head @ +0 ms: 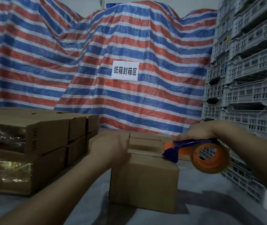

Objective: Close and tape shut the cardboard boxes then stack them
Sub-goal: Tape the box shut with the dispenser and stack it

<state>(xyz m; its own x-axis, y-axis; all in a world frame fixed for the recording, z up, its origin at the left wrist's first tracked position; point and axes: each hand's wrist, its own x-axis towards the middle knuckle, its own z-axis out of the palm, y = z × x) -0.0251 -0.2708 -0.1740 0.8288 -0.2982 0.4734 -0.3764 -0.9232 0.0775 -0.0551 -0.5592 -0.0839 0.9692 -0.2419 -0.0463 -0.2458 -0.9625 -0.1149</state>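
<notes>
Both bare forearms reach forward from the lower edge of the view. The left hand (108, 149) lies palm down with fingers straight and flat, blurred at the fingertips. The right hand (201, 130) is further right and slightly higher, wrist bent inward, fingers curled around a handle.
</notes>
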